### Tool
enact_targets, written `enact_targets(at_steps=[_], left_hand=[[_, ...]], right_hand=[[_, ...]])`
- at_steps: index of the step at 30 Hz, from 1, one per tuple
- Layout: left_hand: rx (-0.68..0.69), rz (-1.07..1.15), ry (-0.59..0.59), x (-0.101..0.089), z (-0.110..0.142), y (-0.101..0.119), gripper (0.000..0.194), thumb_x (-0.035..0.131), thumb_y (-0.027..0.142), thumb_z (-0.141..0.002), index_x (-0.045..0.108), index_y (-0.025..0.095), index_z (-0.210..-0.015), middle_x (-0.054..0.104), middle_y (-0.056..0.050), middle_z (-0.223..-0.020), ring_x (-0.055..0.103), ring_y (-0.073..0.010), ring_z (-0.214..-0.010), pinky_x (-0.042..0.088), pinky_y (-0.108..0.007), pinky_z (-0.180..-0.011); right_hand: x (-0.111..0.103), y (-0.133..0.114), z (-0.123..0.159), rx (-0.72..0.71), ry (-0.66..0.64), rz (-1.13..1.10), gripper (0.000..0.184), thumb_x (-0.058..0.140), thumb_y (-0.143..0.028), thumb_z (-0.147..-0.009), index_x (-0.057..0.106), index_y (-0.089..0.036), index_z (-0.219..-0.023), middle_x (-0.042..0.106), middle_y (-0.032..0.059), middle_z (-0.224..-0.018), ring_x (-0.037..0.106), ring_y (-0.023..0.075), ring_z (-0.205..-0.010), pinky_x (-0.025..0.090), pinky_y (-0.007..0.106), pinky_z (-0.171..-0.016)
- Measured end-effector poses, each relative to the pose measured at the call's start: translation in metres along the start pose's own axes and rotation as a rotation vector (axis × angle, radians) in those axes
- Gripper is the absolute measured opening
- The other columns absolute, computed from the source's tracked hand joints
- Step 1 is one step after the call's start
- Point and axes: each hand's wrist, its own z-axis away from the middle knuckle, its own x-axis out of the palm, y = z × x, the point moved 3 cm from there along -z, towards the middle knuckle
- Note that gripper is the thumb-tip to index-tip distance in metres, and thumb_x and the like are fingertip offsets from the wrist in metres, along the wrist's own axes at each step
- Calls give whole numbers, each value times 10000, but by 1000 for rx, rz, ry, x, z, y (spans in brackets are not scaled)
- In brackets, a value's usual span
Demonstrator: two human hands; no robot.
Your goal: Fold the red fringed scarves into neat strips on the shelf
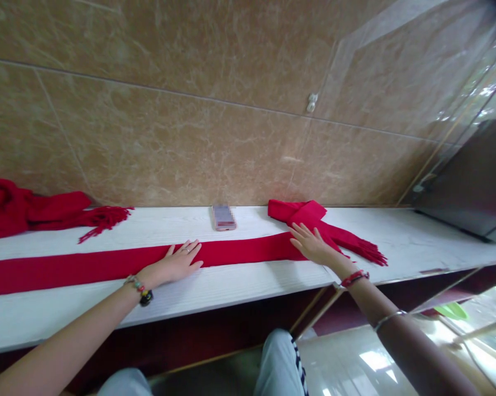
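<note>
A long red scarf (243, 251) lies flattened in a strip along the white table, running off the left edge of the view. My left hand (174, 265) rests palm down on its middle, fingers spread over the cloth. Toward the strip's right end, my right hand (311, 242) also lies flat with its fingers apart. Just beyond that hand is a red scarf with a fringed end (299, 212), loosely folded; whether it joins the flat strip is hidden under my hand.
Another bunched red scarf (37, 212) with a fringe lies at the far left. A phone (223, 217) sits by the tiled wall (190, 148). At the right end stands a dark grey box-like object (474, 181). My knees are below the table's front edge (239, 296).
</note>
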Motion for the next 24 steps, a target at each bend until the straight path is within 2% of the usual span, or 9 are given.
enact_targets(at_steps=[2,4,7,9,12,14,18,20,24], left_hand=[[56,-2,12,-7,-11,0,612,306,490,-844,251,190,-1374,132,-72,-1454,88,-256,-1334,87,-493,-1040],[126,0,40,-16,-24,2,568,350,449,-842,326,182,-1343,196,-93,-1441,144,-256,-1324,138,-451,-1041],[238,44,82,-29,-43,8,466,391,316,-837,452,120,-1254,424,-144,-1319,381,-223,-1211,264,-327,-996],[281,105,88,-35,-52,11,413,427,283,-810,523,115,-1176,526,-138,-1215,486,-209,-1092,323,-282,-938],[263,214,18,-38,-65,11,347,490,305,-755,600,142,-1042,611,-96,-1068,542,-204,-939,376,-260,-826],[233,264,-46,-38,-72,11,293,512,306,-724,625,157,-950,649,-48,-884,551,-177,-788,389,-242,-720],[224,315,-126,-39,-84,13,160,548,291,-668,629,157,-702,553,21,-552,462,-125,-548,346,-226,-563],[238,346,-151,-39,-88,14,143,561,282,-650,619,151,-650,534,25,-532,440,-118,-528,331,-228,-548],[258,406,-158,-38,-95,16,200,538,256,-661,640,146,-794,585,14,-644,462,-118,-590,329,-215,-562]], right_hand=[[-18,-50,-10,-216,82,-108,432,321,-312,-898,409,-146,-1287,361,145,-1369,263,278,-1282,260,536,-996],[-31,-103,-17,-435,105,-184,390,402,-284,-873,471,-140,-1228,451,135,-1301,375,233,-1218,310,421,-1002],[-40,-159,-27,-540,82,-198,272,500,-241,-823,566,-139,-1067,589,115,-1090,530,202,-1021,440,314,-847],[-40,-178,-32,-563,57,-151,191,504,-202,-818,577,-135,-982,616,100,-973,567,192,-912,465,283,-731],[-38,-188,-37,-634,73,-69,170,435,-105,-840,555,-134,-957,622,77,-880,582,166,-809,442,255,-647],[-38,-189,-38,-688,112,-27,208,391,-79,-857,533,-142,-995,617,58,-830,577,151,-749,418,242,-610],[-35,-187,-39,-765,176,11,225,354,-145,-901,509,-196,-1055,584,20,-795,538,126,-678,366,226,-572],[-32,-186,-39,-799,189,28,212,352,-186,-910,524,-210,-1031,569,17,-812,521,124,-679,350,230,-576],[-26,-183,-41,-801,236,29,171,376,-187,-899,544,-182,-930,559,20,-811,506,136,-709,344,254,-607]])
